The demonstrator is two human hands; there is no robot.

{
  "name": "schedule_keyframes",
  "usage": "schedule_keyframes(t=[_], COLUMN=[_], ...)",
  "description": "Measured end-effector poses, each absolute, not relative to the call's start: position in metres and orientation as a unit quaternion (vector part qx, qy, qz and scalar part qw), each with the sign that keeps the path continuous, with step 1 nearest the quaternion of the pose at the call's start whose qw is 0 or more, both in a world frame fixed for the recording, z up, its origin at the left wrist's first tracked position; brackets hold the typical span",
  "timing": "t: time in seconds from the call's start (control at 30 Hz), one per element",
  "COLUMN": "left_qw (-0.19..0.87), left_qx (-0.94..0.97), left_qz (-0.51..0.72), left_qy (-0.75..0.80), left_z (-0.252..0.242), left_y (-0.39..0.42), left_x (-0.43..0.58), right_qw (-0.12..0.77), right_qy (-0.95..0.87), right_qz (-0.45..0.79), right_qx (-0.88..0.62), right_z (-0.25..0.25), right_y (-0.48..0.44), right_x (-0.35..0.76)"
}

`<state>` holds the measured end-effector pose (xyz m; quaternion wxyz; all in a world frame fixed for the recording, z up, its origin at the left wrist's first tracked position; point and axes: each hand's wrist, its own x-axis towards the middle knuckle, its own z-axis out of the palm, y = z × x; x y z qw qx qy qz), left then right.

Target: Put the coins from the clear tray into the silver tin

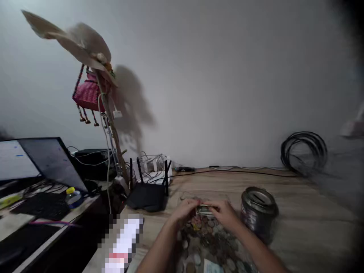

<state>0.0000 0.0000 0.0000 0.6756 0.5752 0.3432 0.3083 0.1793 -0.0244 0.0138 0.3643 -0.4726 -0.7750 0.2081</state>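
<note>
My left hand (186, 209) and my right hand (224, 213) meet over a spread of coins (209, 240). Between them they pinch a small banknote (204, 210), greenish with a pale edge, which looks folded. Motion blur hides its details. Something yellow and red (196, 223) lies among the coins just below my fingers. Nearer to me a pale bluish paper (212, 267), possibly another note, rests on the coins. To the right of my right hand stands a dark round money tin (259, 212) with a slot in its lid. A clear plastic tray or sheet (210, 195) lies behind my hands.
A black router (148, 195) with antennas stands to the left, near a pixelated bright slab (125, 242). Coiled black cable (304, 151) leans at the back right. A wooden pole (113, 132) carries a hat (85, 45) and pink bag (89, 93). Monitors (54, 163) fill the far left.
</note>
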Motion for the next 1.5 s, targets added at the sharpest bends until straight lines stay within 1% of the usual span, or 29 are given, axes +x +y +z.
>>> schedule_keyframes(t=[0.2, 0.33, 0.4, 0.5, 0.63, 0.73, 0.8, 0.93, 0.97, 1.03, 1.17, 1.3, 1.4, 1.5], left_qw=[0.613, 0.611, 0.63, 0.679, 0.737, 0.748, 0.738, 0.681, 0.664, 0.644, 0.642, 0.641, 0.628, 0.601], left_qx=[0.593, 0.604, 0.597, 0.558, 0.494, 0.474, 0.472, 0.49, 0.505, 0.542, 0.598, 0.609, 0.629, 0.642], left_qz=[0.367, 0.36, 0.346, 0.332, 0.318, 0.305, 0.313, 0.391, 0.4, 0.385, 0.32, 0.333, 0.32, 0.323], left_qy=[0.37, 0.364, 0.358, 0.344, 0.335, 0.351, 0.366, 0.378, 0.379, 0.378, 0.356, 0.328, 0.328, 0.351], left_z=[0.002, 0.006, 0.007, 0.008, 0.009, 0.009, 0.008, 0.004, 0.003, 0.003, 0.006, 0.012, 0.014, 0.009], left_y=[-0.004, -0.005, -0.006, -0.006, -0.005, -0.003, -0.003, -0.002, -0.002, -0.004, -0.008, -0.015, -0.017, -0.014], left_x=[0.002, 0.004, 0.004, 0.002, -0.004, -0.006, -0.006, -0.001, 0.0, 0.002, 0.003, 0.003, 0.006, 0.009], right_qw=[0.414, 0.437, 0.448, 0.462, 0.438, 0.425, 0.436, 0.457, 0.456, 0.461, 0.5, 0.495, 0.503, 0.541], right_qy=[-0.734, -0.678, -0.676, -0.701, -0.753, -0.775, -0.763, -0.696, -0.677, -0.645, -0.632, -0.674, -0.699, -0.633], right_qz=[0.335, 0.373, 0.358, 0.294, 0.218, 0.205, 0.242, 0.403, 0.429, 0.44, 0.399, 0.349, 0.219, 0.039], right_qx=[-0.42, -0.458, -0.462, -0.456, -0.44, -0.421, -0.412, -0.379, -0.387, -0.421, -0.438, -0.422, -0.459, -0.553], right_z=[-0.002, -0.006, -0.005, 0.001, 0.008, 0.01, 0.009, 0.001, -0.002, -0.007, -0.007, 0.008, 0.032, 0.059], right_y=[-0.017, -0.011, -0.01, -0.012, -0.018, -0.022, -0.023, -0.018, -0.015, -0.008, -0.004, -0.022, -0.042, -0.055], right_x=[0.173, 0.171, 0.172, 0.175, 0.178, 0.177, 0.175, 0.171, 0.17, 0.172, 0.174, 0.165, 0.175, 0.22])
